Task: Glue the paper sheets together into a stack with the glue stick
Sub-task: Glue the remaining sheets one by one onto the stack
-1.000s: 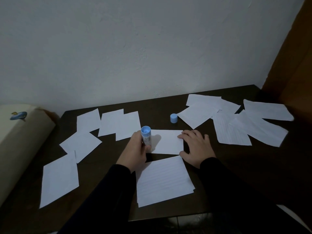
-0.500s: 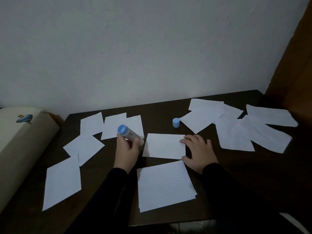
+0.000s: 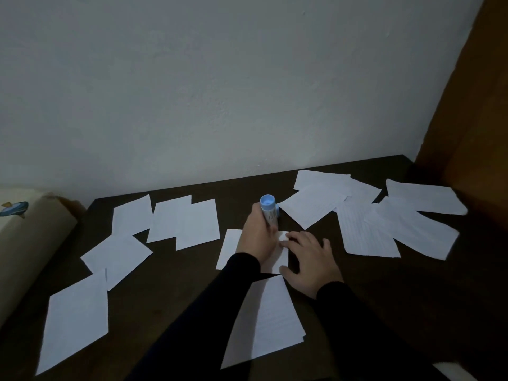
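Paper sheets are lying scattered across the dark table (image 3: 357, 298), which is filling the lower half of the frame below a pale wall (image 3: 220, 78). At the right edge a brown panel (image 3: 472, 119) is rising, and at the far left a cream block (image 3: 30, 243) with a small blue mark is sitting against the table's side.

One left group of sheets (image 3: 181, 224) is spreading from the middle left down to the lower left corner, some overlapping at their corners. A right group (image 3: 365, 229) is lying in an overlapping heap at the middle right, several showing faint ruled lines. A lined sheet (image 3: 275, 320) is lying at lower centre, partly under the dark left sleeve (image 3: 209, 312), with another edge peeking out beneath its right corner.

Just above it, at the centre, a small sheet (image 3: 229, 248) is lying flat with both hands on it. The right hand (image 3: 310, 259) is resting with fingers spread and relaxed, pressing down on that sheet's right edge, not grasping anything. The left hand (image 3: 258, 237) is gripping the glue stick (image 3: 268, 213), fingers curled round its barrel; the stick is standing nearly upright, its blue end toward the camera, its lower end hidden by the hand near the sheet's upper edge. A blue cap (image 3: 277, 214) is peeking out just behind the stick.
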A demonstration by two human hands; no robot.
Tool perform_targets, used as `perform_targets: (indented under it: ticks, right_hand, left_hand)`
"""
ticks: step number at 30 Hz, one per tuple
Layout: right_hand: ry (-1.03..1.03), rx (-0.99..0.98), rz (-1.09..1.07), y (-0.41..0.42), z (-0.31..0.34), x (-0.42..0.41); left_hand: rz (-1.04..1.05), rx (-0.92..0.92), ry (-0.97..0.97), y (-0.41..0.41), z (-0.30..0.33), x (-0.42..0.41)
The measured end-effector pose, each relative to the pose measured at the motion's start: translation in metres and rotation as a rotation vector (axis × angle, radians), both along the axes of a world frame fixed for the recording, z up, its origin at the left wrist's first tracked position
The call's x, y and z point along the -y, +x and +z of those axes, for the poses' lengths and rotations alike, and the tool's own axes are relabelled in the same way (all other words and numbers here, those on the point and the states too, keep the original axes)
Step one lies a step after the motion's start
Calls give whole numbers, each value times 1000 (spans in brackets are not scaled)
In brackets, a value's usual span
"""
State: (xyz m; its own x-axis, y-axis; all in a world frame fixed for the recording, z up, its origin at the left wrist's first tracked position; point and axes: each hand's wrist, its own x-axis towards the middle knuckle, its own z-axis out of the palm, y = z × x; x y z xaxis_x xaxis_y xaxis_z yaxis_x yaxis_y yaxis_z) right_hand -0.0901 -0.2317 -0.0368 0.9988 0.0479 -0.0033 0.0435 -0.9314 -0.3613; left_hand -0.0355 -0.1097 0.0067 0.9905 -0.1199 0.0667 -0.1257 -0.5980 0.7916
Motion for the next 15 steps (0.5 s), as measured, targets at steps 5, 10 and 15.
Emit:
perform_targets:
  ticks: [5, 10, 15]
  right_hand:
    - [-5, 33, 3, 0, -1, -1]
    - [-4, 57, -1, 0, -2, -1]
    - [8, 68, -3, 1, -4, -1]
  left_hand:
    - [-41, 13, 25, 2, -11, 7]
    - [-100, 45, 56, 0, -13, 10]
    - [-53, 51, 95, 8, -15, -2]
